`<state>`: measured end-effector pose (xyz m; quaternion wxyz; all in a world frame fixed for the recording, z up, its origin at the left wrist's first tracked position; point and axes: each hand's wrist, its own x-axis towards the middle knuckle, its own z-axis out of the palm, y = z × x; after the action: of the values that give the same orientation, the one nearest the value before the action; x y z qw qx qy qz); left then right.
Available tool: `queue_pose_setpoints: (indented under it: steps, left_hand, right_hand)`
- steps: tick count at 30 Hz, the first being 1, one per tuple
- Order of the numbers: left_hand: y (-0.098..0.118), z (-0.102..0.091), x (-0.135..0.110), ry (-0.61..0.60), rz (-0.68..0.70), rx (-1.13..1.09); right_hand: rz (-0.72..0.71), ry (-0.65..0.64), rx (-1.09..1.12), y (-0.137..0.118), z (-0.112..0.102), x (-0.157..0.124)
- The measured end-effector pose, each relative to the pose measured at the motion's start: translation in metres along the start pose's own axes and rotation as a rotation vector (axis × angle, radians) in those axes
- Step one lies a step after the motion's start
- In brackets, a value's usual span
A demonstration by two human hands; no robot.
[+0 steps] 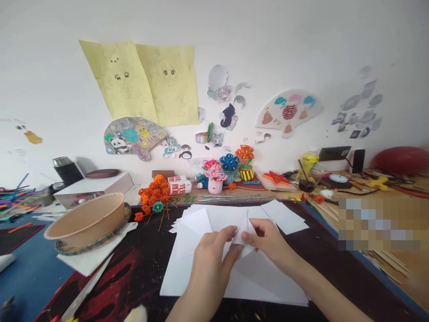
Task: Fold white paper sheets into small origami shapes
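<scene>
My left hand (212,261) and my right hand (269,241) meet over a pile of white paper sheets (234,264) on a dark red-and-black mat (140,264). Both hands pinch the same small folded piece of white paper (241,232) between thumb and fingers, left from the left side, right from the right. More white sheets (284,214) fan out behind the hands.
A tan paper bowl (87,219) sits on a woven coaster at left. Orange pipe-cleaner flowers (154,197), small flower pots (231,170) and a white bottle (182,185) line the back. A white box (94,185) stands back left. Sticks and craft clutter (368,188) fill the right side.
</scene>
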<state>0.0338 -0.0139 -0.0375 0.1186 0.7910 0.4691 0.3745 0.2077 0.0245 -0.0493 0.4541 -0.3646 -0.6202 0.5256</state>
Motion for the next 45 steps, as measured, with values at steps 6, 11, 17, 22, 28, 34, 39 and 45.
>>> queue_pose_setpoints:
  steps: [6, 11, 17, 22, 28, 34, 39, 45]
  left_hand:
    - [0.002, -0.017, 0.010, 0.074, -0.340, -0.315]
    - [0.006, -0.025, 0.016, 0.106, -0.534, -0.768]
    - [0.001, -0.020, 0.017, 0.013, -0.561, -0.768]
    - [-0.010, -0.012, 0.015, -0.095, -0.525, -0.585]
    - [-0.010, -0.006, 0.012, -0.114, -0.541, -0.651]
    - [-0.014, -0.002, 0.012, -0.011, -0.562, -0.753]
    - [-0.013, -0.009, 0.015, 0.087, -0.547, -0.721]
    - [-0.011, -0.024, 0.018, 0.171, -0.542, -0.656]
  right_hand:
    - [0.029, -0.060, 0.128, -0.010, 0.000, -0.003]
    - [-0.021, 0.129, -0.041, -0.006, -0.004, 0.001]
    - [0.012, 0.057, -0.022, -0.013, -0.002, -0.001]
    - [0.058, 0.031, -0.050, -0.014, -0.002, -0.002]
    - [0.038, 0.078, 0.020, -0.016, -0.003, -0.002]
    - [0.064, 0.053, 0.106, -0.016, 0.000, -0.004]
    - [0.161, 0.093, 0.003, -0.004, 0.011, 0.001]
    - [0.128, 0.149, -0.021, -0.023, 0.036, 0.021]
